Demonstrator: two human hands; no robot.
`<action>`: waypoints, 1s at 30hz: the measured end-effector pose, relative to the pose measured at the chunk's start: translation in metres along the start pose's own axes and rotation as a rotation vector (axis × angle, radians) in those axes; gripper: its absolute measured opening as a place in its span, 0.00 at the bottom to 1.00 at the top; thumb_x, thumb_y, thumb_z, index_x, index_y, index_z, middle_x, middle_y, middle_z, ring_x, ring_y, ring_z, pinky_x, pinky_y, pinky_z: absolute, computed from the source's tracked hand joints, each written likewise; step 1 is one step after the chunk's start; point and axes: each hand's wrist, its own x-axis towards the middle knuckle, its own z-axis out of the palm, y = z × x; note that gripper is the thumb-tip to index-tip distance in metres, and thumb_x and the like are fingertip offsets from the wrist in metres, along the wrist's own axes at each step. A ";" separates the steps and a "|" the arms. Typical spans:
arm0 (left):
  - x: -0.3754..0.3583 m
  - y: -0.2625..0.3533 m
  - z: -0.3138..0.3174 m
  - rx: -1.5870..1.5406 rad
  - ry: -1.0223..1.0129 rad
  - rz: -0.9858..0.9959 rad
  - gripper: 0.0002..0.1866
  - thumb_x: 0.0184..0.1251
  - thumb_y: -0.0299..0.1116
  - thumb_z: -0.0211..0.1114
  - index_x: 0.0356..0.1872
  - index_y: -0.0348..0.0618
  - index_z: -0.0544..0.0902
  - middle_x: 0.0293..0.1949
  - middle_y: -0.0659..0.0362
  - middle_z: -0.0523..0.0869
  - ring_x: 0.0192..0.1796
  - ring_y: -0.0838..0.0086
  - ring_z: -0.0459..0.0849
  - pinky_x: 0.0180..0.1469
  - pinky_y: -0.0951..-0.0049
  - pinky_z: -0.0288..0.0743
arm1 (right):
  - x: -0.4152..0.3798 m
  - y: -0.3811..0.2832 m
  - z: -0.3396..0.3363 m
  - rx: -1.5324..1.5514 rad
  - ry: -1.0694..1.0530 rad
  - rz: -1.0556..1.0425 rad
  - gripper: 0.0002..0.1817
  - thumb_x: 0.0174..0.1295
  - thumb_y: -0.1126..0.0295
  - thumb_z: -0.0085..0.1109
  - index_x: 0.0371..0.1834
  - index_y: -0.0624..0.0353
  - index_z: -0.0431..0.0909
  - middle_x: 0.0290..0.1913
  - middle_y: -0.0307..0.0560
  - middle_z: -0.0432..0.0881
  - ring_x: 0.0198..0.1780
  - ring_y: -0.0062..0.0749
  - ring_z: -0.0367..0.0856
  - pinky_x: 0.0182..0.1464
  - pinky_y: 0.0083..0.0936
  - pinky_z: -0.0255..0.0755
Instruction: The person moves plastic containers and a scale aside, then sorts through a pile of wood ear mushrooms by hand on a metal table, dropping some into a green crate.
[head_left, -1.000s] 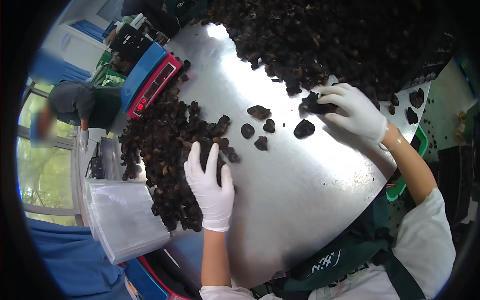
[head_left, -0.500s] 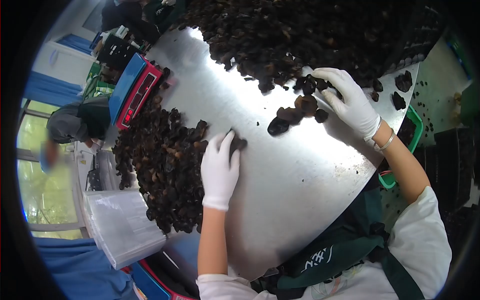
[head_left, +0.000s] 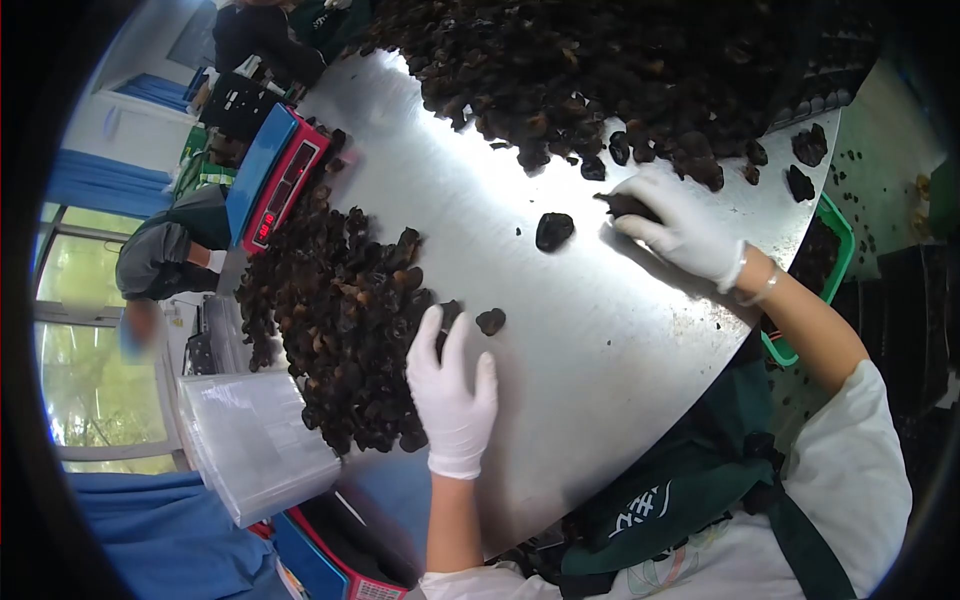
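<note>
My left hand [head_left: 452, 400], in a white glove, rests at the right edge of a smaller pile of dark wood ear mushrooms [head_left: 345, 330]. Its fingers are spread, the tips touching the pile. Just beyond them lies a small loose wood ear piece [head_left: 490, 321]. My right hand [head_left: 682, 232], also gloved, is closed around dark wood ear mushrooms [head_left: 628, 206] that stick out between thumb and fingers; how many is hidden. Left of it, a single black piece [head_left: 554, 232] lies on the metal table [head_left: 590, 400]. A large wood ear heap [head_left: 600, 80] covers the table's far side.
A red and blue scale [head_left: 275, 185] stands beyond the smaller pile. Clear plastic bags [head_left: 260, 445] are stacked at the left, near another scale [head_left: 330, 560]. A green basket [head_left: 838, 245] sits below the right edge. A co-worker [head_left: 175, 250] bends over at the left.
My right hand has pulled back from the large heap, gathering pieces into its grasp. My left hand has shifted slightly down with fingers wider apart, leaving a small piece beside the pile.
</note>
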 end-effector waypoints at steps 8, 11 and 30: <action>0.084 0.036 0.074 -0.157 -0.011 0.258 0.21 0.64 0.33 0.68 0.59 0.42 0.81 0.58 0.52 0.81 0.59 0.55 0.78 0.63 0.58 0.70 | -0.038 -0.006 -0.040 1.621 0.115 0.618 0.23 0.77 0.52 0.48 0.59 0.62 0.73 0.50 0.51 0.76 0.48 0.40 0.76 0.58 0.44 0.76; 0.112 0.027 0.091 -0.134 -0.034 0.248 0.18 0.65 0.35 0.67 0.54 0.42 0.83 0.50 0.54 0.85 0.52 0.56 0.81 0.58 0.59 0.73 | -0.051 0.004 -0.044 1.793 -0.099 0.532 0.29 0.77 0.49 0.47 0.66 0.63 0.70 0.60 0.55 0.77 0.59 0.44 0.76 0.67 0.45 0.69; 0.007 0.046 0.031 -1.563 -0.111 -0.601 0.14 0.77 0.29 0.60 0.57 0.34 0.81 0.51 0.56 0.86 0.50 0.71 0.85 0.53 0.67 0.80 | -0.065 -0.020 -0.001 1.830 -0.150 0.577 0.21 0.75 0.65 0.52 0.68 0.58 0.69 0.61 0.48 0.77 0.60 0.36 0.77 0.63 0.36 0.71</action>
